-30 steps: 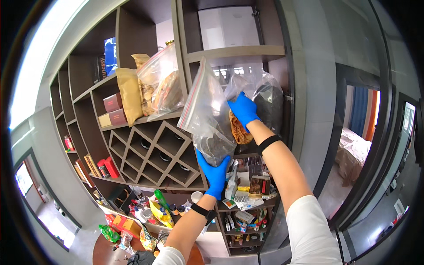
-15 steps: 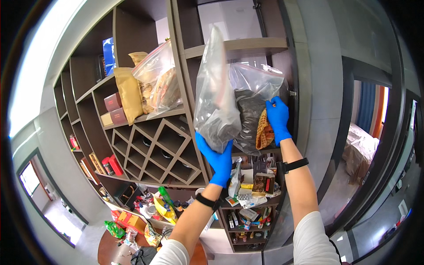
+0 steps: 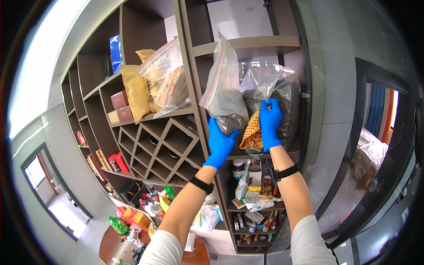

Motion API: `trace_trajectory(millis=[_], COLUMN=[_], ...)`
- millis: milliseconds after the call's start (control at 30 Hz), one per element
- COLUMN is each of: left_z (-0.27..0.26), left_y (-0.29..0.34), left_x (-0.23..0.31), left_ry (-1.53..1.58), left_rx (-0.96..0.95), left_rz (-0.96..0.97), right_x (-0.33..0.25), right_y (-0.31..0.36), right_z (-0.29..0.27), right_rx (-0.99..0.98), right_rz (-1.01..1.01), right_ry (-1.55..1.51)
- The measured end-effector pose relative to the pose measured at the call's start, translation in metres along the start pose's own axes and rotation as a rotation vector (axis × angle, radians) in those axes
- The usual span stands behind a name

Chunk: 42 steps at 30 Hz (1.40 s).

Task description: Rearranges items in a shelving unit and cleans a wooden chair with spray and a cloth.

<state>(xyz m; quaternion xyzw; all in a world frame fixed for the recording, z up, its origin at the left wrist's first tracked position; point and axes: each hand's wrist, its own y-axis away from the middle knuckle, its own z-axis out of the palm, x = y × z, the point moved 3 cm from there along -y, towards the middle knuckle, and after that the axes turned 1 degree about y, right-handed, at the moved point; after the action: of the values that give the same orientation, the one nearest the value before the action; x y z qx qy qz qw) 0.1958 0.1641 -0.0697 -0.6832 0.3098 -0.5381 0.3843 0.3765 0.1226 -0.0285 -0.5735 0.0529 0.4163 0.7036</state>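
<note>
Shelf (image 3: 238,156): clear bags near front edge
Zip bag (image 3: 224,95): dark contents at bottom; left hand (image 3: 221,142) grasping base
Neighbouring bag (image 3: 253,100): dark contents; right hand (image 3: 270,123) pinching plastic
Headroom: above neighbouring bag

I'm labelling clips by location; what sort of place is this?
Probably a home: a brown wooden diamond-lattice rack, a rounded reddish-brown table, and a blue fabric curtain beyond a dark-framed doorway.

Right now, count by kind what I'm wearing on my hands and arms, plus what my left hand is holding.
Blue gloves: 2
Black wristbands: 2
White sleeves: 2
Clear zip bag in your left hand: 1
Total: 7
</note>
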Motion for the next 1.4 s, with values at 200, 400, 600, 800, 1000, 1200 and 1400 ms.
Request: trace_trajectory(millis=[200, 400, 600, 800, 1000, 1200, 1400], left_z=[0.019, 0.014, 0.026, 0.022, 0.013, 0.011, 0.011], left_y=[-0.017, 0.005, 0.01, 0.037, 0.013, -0.015, -0.016], left_x=[-0.018, -0.025, -0.031, -0.046, -0.024, -0.025, -0.039], left_ry=[-0.1, -0.072, 0.111, 0.228, -0.114, -0.269, -0.285], left_rx=[-0.213, 0.012, -0.018, 0.111, 0.023, -0.221, -0.233], left_rz=[-0.016, -0.047, -0.085, -0.007, -0.055, -0.152, -0.105], right_x=[-0.004, -0.062, -0.062, -0.071, -0.031, -0.019, -0.001], right_y=[-0.008, -0.01, -0.047, -0.029, -0.047, -0.059, -0.059], right_z=[0.016, 0.004, 0.077, 0.111, 0.15, 0.154, 0.13], right_rx=[-0.06, -0.019, -0.94, -1.096, -0.964, -0.919, -0.866], right_rz=[-0.023, -0.215, -0.37, 0.751, 0.687, 0.634, 0.534], right_ry=[0.169, 0.38, 0.569, -0.318, -0.209, -0.156, -0.029])
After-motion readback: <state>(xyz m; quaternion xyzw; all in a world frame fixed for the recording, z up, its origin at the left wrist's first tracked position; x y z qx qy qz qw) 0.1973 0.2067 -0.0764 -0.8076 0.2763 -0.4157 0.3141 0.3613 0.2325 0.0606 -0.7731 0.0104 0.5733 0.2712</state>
